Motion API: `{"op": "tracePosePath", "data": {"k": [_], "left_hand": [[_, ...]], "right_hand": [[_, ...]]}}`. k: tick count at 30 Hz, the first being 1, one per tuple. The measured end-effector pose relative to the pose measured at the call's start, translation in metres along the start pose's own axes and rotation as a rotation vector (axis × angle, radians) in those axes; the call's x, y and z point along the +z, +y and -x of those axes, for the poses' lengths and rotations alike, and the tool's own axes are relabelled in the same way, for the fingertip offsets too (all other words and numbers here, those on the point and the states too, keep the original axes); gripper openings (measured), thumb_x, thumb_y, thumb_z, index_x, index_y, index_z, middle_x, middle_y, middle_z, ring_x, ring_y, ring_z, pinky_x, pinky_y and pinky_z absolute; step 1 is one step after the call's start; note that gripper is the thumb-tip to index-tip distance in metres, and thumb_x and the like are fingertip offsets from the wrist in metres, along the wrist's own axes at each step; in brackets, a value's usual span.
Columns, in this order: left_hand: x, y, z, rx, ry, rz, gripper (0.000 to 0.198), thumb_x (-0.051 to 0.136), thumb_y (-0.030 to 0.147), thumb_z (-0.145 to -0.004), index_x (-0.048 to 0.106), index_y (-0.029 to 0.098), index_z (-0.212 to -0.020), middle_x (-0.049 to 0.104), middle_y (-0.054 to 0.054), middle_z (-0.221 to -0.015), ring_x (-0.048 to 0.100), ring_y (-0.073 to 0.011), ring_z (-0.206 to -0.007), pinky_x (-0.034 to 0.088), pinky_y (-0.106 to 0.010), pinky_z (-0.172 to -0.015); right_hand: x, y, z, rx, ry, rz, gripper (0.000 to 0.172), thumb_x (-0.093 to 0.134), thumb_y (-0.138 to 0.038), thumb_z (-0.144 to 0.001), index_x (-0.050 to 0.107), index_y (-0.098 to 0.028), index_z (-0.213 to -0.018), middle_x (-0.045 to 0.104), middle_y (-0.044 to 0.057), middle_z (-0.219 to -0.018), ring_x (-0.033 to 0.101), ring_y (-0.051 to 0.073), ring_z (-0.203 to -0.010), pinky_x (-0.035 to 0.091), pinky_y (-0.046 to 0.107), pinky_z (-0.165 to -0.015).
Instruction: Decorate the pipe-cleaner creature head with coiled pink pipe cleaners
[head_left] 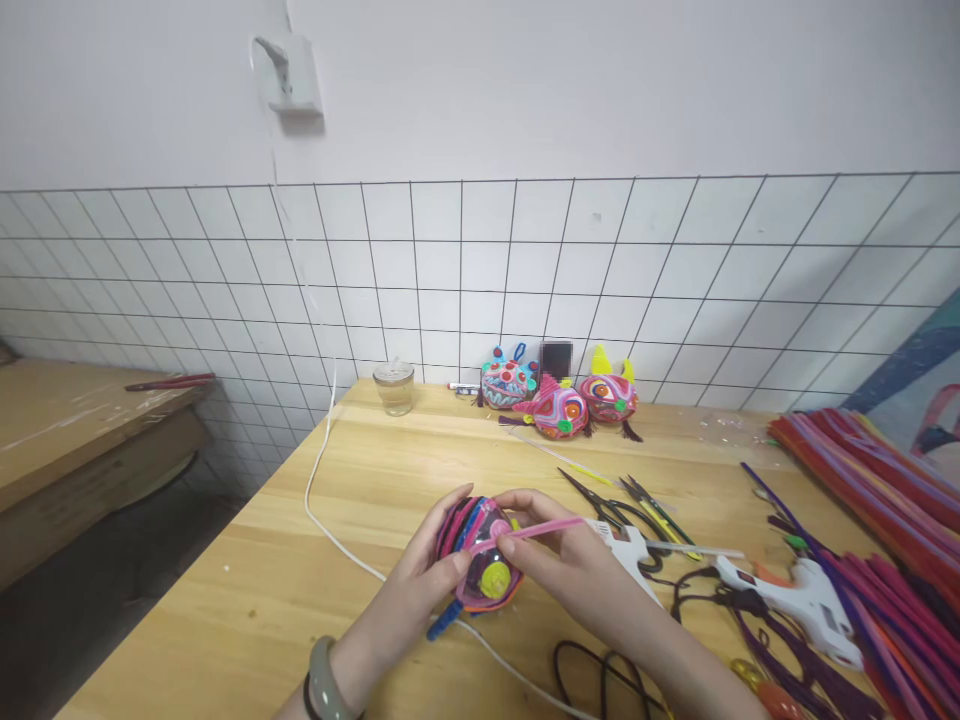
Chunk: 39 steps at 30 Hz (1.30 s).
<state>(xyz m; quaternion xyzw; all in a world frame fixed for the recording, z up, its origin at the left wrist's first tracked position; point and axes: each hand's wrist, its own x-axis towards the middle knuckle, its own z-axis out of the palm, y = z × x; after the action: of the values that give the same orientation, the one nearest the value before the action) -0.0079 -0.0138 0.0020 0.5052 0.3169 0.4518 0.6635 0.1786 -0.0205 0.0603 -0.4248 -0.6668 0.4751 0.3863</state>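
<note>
A round craft ball (475,576), dark and glossy with coloured pipe-cleaner stripes and a yellow coil, sits between my hands above the table. My left hand (421,575) is wrapped round its left side, thumb on the front. My right hand (559,548) pinches a pink pipe cleaner (551,527) against the ball's upper right. The free end of this strip sticks out to the right, over the hand. A blue fuzzy piece (444,621) juts from the ball's lower left. The far side of the ball is hidden.
Scissors (600,503) and a white glue gun (806,600) lie to the right, near bundled pipe cleaners (840,480). Three decorated craft balls (561,412) and a glass cup (394,388) stand along the back. A white cable (324,500) crosses the wooden table.
</note>
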Motion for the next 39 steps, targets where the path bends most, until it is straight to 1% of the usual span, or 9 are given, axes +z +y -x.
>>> {"op": "tracePosePath", "data": {"k": [5, 10, 12, 17, 21, 28, 34, 39], "left_hand": [[0.0, 0.0, 0.0, 0.023, -0.01, 0.009, 0.054, 0.057, 0.029, -0.083, 0.04, 0.027, -0.134, 0.044, -0.008, -0.141, 0.039, -0.0301, -0.129, 0.034, -0.04, -0.104], [0.0, 0.001, 0.0, 0.031, -0.008, -0.015, 0.054, 0.058, 0.029, -0.083, 0.04, 0.026, -0.134, 0.043, -0.008, -0.142, 0.041, -0.0298, -0.128, 0.036, -0.039, -0.103], [0.001, 0.001, 0.0, 0.037, -0.002, -0.019, 0.053, 0.057, 0.029, -0.083, 0.041, 0.027, -0.134, 0.043, -0.008, -0.142, 0.04, -0.0293, -0.128, 0.036, -0.039, -0.102], [0.003, 0.001, 0.0, 0.044, 0.013, -0.034, 0.052, 0.057, 0.03, -0.083, 0.043, 0.026, -0.133, 0.045, -0.007, -0.141, 0.041, -0.0296, -0.127, 0.036, -0.039, -0.102], [0.002, 0.001, 0.001, 0.038, 0.015, -0.035, 0.052, 0.058, 0.03, -0.082, 0.044, 0.027, -0.132, 0.045, -0.007, -0.141, 0.041, -0.0295, -0.127, 0.035, -0.039, -0.102], [0.002, 0.001, 0.0, 0.041, 0.017, -0.039, 0.052, 0.058, 0.031, -0.082, 0.044, 0.026, -0.133, 0.045, -0.008, -0.141, 0.041, -0.0303, -0.127, 0.036, -0.04, -0.102], [0.003, 0.001, 0.001, 0.053, 0.02, -0.04, 0.051, 0.059, 0.03, -0.082, 0.046, 0.025, -0.131, 0.048, -0.008, -0.138, 0.042, -0.029, -0.127, 0.037, -0.038, -0.101], [0.004, 0.002, 0.001, 0.052, 0.015, -0.031, 0.053, 0.06, 0.031, -0.082, 0.044, 0.025, -0.132, 0.049, -0.009, -0.136, 0.042, -0.0291, -0.127, 0.037, -0.038, -0.101]], "right_hand": [[0.0, -0.001, 0.0, 0.009, -0.007, -0.011, 0.024, 0.057, -0.036, -0.085, 0.057, -0.019, -0.103, 0.064, 0.005, -0.101, 0.059, 0.02, -0.095, 0.047, 0.033, -0.084], [0.002, 0.007, -0.001, 0.044, -0.033, -0.188, 0.028, 0.06, -0.037, -0.083, 0.056, -0.019, -0.102, 0.063, 0.005, -0.096, 0.06, 0.02, -0.09, 0.049, 0.034, -0.08], [0.002, 0.009, -0.001, 0.05, -0.033, -0.222, 0.029, 0.062, -0.038, -0.082, 0.055, -0.018, -0.103, 0.062, 0.005, -0.094, 0.06, 0.02, -0.089, 0.049, 0.034, -0.079], [0.002, 0.008, -0.001, 0.046, -0.018, -0.227, 0.033, 0.063, -0.041, -0.08, 0.056, -0.018, -0.103, 0.062, 0.006, -0.096, 0.06, 0.021, -0.092, 0.049, 0.036, -0.081], [0.003, 0.007, 0.0, 0.058, -0.025, -0.238, 0.035, 0.063, -0.043, -0.08, 0.056, -0.019, -0.103, 0.063, 0.005, -0.097, 0.061, 0.021, -0.091, 0.049, 0.035, -0.081], [0.002, 0.006, 0.0, 0.057, -0.032, -0.218, 0.032, 0.062, -0.04, -0.081, 0.055, -0.019, -0.103, 0.063, 0.005, -0.096, 0.06, 0.02, -0.09, 0.048, 0.033, -0.08], [0.002, 0.006, -0.002, 0.069, -0.037, -0.224, 0.033, 0.062, -0.044, -0.08, 0.055, -0.02, -0.1, 0.063, 0.003, -0.092, 0.061, 0.02, -0.088, 0.049, 0.033, -0.079], [0.0, 0.009, -0.001, 0.062, -0.027, -0.187, 0.032, 0.062, -0.042, -0.081, 0.056, -0.019, -0.102, 0.063, 0.004, -0.091, 0.061, 0.02, -0.088, 0.049, 0.034, -0.079]]}}
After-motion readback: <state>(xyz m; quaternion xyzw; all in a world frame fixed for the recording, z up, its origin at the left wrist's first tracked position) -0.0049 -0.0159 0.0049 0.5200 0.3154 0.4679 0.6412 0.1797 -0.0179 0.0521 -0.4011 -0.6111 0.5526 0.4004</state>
